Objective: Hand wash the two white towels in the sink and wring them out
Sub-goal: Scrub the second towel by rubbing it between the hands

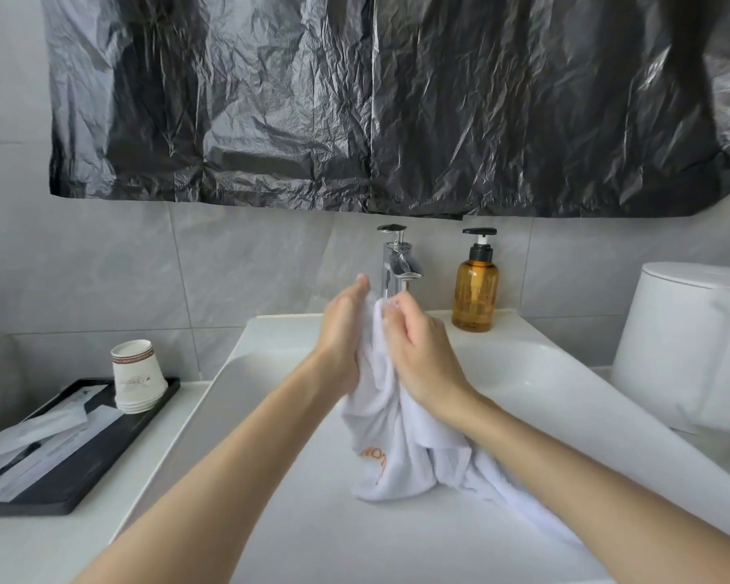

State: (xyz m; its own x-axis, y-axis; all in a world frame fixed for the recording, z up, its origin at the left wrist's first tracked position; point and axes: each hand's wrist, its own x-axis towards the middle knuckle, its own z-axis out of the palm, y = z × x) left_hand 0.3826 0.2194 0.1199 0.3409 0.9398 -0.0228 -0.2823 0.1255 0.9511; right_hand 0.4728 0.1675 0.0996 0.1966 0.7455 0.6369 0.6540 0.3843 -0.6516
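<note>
A white towel (390, 432) with orange stitched lettering hangs bunched between both hands above the white sink (270, 415). My left hand (343, 330) presses against the towel's left side with its fingers stretched upward. My right hand (418, 343) grips the upper part of the towel, fingers curled round the cloth. The towel's lower end drapes into the basin under my right forearm. A second towel does not show apart from this bundle. The chrome faucet (397, 263) stands just behind the hands, and no running water is visible.
An amber pump bottle (475, 292) stands right of the faucet on the sink's rim. A black tray (77, 469) at left carries stacked paper cups (138, 377) and wrapped items. A white toilet tank (687, 343) is at right. Black plastic sheeting (376, 99) hangs above.
</note>
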